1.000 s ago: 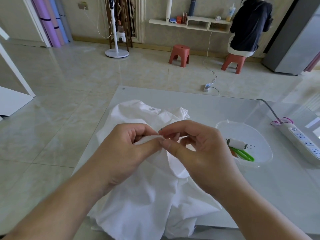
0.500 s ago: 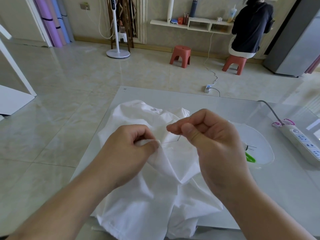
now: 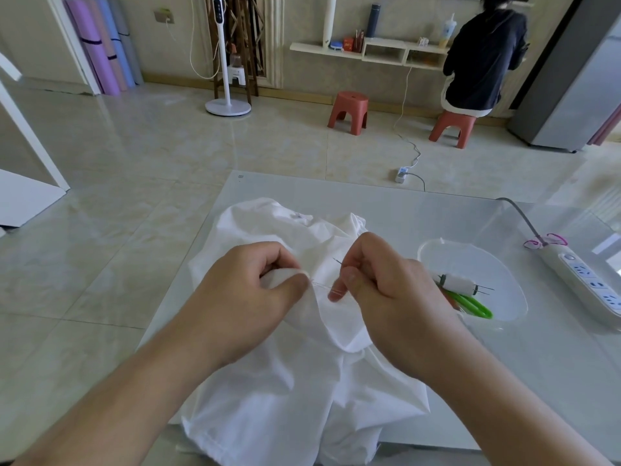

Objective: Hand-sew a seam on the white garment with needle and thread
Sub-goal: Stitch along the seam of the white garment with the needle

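Observation:
The white garment (image 3: 285, 381) lies crumpled on the glass table (image 3: 437, 210), hanging over its near edge. My left hand (image 3: 248, 297) pinches a raised fold of the fabric between thumb and fingers. My right hand (image 3: 386, 290) is just to the right of it and pinches a thin needle (image 3: 337, 261), whose tip pokes up and left from the fingers. A fine thread (image 3: 322, 286) runs from the fold under my left thumb across to my right fingertips.
A clear plastic bowl (image 3: 504, 317) at the right holds a white thread spool (image 3: 457, 283) and green-handled scissors (image 3: 470, 303). A white power strip (image 3: 588, 287) lies at the table's right edge. Beyond the table are red stools and a seated person.
My right hand first drew the needle up and away to the right from the fold, then came back down toward my left hand. My left hand kept its pinch on the fabric.

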### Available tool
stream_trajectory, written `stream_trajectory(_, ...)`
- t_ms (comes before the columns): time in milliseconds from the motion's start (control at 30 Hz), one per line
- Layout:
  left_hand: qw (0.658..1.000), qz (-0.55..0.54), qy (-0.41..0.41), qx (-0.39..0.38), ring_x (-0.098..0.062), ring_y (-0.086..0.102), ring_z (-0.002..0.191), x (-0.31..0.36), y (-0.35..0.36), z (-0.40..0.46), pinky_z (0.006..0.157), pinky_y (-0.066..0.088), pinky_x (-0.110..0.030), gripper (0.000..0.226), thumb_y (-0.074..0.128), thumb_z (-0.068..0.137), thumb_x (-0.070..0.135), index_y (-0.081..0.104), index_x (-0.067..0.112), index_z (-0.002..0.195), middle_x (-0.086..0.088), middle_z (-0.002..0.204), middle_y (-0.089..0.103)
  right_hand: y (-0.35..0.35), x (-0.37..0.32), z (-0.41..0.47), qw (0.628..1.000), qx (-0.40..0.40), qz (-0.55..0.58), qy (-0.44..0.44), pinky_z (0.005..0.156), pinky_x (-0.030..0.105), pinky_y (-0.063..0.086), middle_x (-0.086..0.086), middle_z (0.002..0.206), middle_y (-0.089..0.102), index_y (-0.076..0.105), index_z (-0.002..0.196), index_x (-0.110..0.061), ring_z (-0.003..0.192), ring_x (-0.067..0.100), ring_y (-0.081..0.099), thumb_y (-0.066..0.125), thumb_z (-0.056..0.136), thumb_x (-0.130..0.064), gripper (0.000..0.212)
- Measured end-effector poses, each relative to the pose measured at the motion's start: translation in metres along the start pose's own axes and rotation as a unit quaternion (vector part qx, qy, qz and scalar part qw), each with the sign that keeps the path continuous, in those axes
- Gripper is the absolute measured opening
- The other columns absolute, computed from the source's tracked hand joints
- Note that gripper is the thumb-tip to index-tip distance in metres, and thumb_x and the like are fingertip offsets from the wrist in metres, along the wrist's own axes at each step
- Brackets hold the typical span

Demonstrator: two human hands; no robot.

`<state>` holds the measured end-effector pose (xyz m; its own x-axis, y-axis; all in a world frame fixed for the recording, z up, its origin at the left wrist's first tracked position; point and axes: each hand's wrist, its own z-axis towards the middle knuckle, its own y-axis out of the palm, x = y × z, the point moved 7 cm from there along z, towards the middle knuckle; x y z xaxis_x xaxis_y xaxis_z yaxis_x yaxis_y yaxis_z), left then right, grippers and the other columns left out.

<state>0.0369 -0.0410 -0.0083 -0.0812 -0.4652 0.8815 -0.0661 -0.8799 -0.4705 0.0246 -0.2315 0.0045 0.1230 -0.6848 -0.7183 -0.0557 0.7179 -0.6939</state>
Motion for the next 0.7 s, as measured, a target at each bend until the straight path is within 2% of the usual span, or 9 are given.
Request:
stream_trajectory(33, 1.0, -0.002, 0.004, -0.001, -0.009, 0.068, 0.072, 0.0, 0.0, 0.0, 0.068, 0.053, -0.026, 0.006, 0.074, 0.094, 0.028, 0.074, 0.032, 0.089, 0.007, 0.077, 0.072, 0.0, 0.0, -0.001, 1.0, -0.005, -0.008, 0.002, 0.046, 0.017, 0.039, -0.021, 0.08, 0.072, 0.053, 0.089, -0.03, 0.051, 0.003, 0.051, 0.047, 0.109, -0.022, 0.022)
stream_trajectory(100, 1.0, 0.0, 0.017, -0.015, -0.007, 0.059, 0.062, 0.003, 0.002, -0.001, 0.063, 0.048, -0.018, 0.018, 0.072, 0.095, 0.029, 0.072, 0.046, 0.102, 0.007, 0.07, 0.06, 0.0, -0.001, -0.001, 1.0, -0.007, -0.012, -0.003, 0.049, 0.015, 0.042, -0.016, 0.078, 0.072, 0.051, 0.088, -0.03, 0.056, 0.002, 0.054, 0.047, 0.108, -0.022, 0.022)
stream_trajectory(167, 0.999, 0.004, 0.027, -0.039, 0.003, 0.061, 0.069, 0.007, 0.005, -0.002, 0.069, 0.047, -0.012, 0.029, 0.071, 0.097, 0.028, 0.073, 0.056, 0.106, 0.019, 0.076, 0.064, -0.002, 0.001, 0.001, 1.0, 0.011, 0.016, -0.007, 0.05, 0.016, 0.041, -0.009, 0.073, 0.069, 0.054, 0.087, -0.029, 0.056, 0.004, 0.052, 0.05, 0.107, -0.021, 0.021)
stream_trajectory(233, 0.998, 0.014, 0.024, -0.059, 0.009, 0.068, 0.093, 0.008, 0.009, -0.004, 0.087, 0.051, -0.019, 0.024, 0.071, 0.098, 0.03, 0.077, 0.054, 0.099, 0.03, 0.096, 0.074, -0.005, 0.005, 0.003, 0.997, 0.038, 0.062, -0.008, 0.054, 0.021, 0.04, -0.003, 0.07, 0.065, 0.056, 0.086, -0.028, 0.058, 0.009, 0.051, 0.054, 0.105, -0.019, 0.021)
stream_trajectory(267, 0.997, 0.026, 0.024, -0.064, 0.009, 0.069, 0.098, 0.007, 0.01, -0.004, 0.089, 0.052, -0.021, 0.019, 0.072, 0.098, 0.033, 0.079, 0.051, 0.096, 0.031, 0.1, 0.075, -0.006, 0.007, 0.004, 0.995, 0.049, 0.082, -0.01, 0.058, 0.028, 0.042, -0.002, 0.068, 0.063, 0.056, 0.086, -0.027, 0.061, 0.013, 0.051, 0.055, 0.105, -0.018, 0.021)
stream_trajectory(367, 0.996, 0.042, 0.023, -0.074, 0.006, 0.07, 0.094, 0.007, 0.013, -0.003, 0.082, 0.052, -0.022, 0.01, 0.071, 0.096, 0.041, 0.078, 0.047, 0.092, 0.029, 0.095, 0.076, -0.009, 0.01, 0.006, 0.992, 0.063, 0.109, -0.01, 0.059, 0.035, 0.041, -0.004, 0.063, 0.056, 0.057, 0.087, -0.027, 0.061, 0.013, 0.047, 0.055, 0.105, -0.017, 0.021)
stream_trajectory(467, 0.997, 0.016, 0.028, -0.074, 0.003, 0.07, 0.095, 0.009, 0.013, -0.003, 0.086, 0.053, -0.025, 0.011, 0.071, 0.097, 0.04, 0.077, 0.047, 0.091, 0.026, 0.096, 0.077, -0.01, 0.012, 0.007, 0.993, 0.064, 0.102, -0.002, 0.055, 0.033, 0.037, -0.008, 0.058, 0.05, 0.056, 0.087, -0.025, 0.056, 0.01, 0.042, 0.055, 0.105, -0.016, 0.021)
stream_trajectory(567, 0.997, 0.0, 0.023, -0.075, 0.002, 0.071, 0.093, 0.008, 0.013, -0.002, 0.084, 0.051, -0.023, 0.01, 0.071, 0.096, 0.039, 0.078, 0.043, 0.09, 0.024, 0.095, 0.077, -0.012, 0.014, 0.007, 0.994, 0.072, 0.086, 0.008, 0.054, 0.028, 0.035, -0.009, 0.057, 0.05, 0.056, 0.086, -0.025, 0.054, 0.008, 0.04, 0.055, 0.104, -0.015, 0.021)
stream_trajectory(700, 0.998, 0.002, 0.02, -0.067, 0.002, 0.071, 0.092, 0.007, 0.011, -0.002, 0.08, 0.051, -0.02, 0.013, 0.071, 0.098, 0.036, 0.079, 0.041, 0.089, 0.024, 0.094, 0.077, -0.015, 0.009, 0.006, 0.996, 0.071, 0.059, 0.008, 0.05, 0.019, 0.035, -0.004, 0.069, 0.067, 0.058, 0.084, -0.025, 0.053, 0.006, 0.045, 0.055, 0.102, -0.013, 0.023)
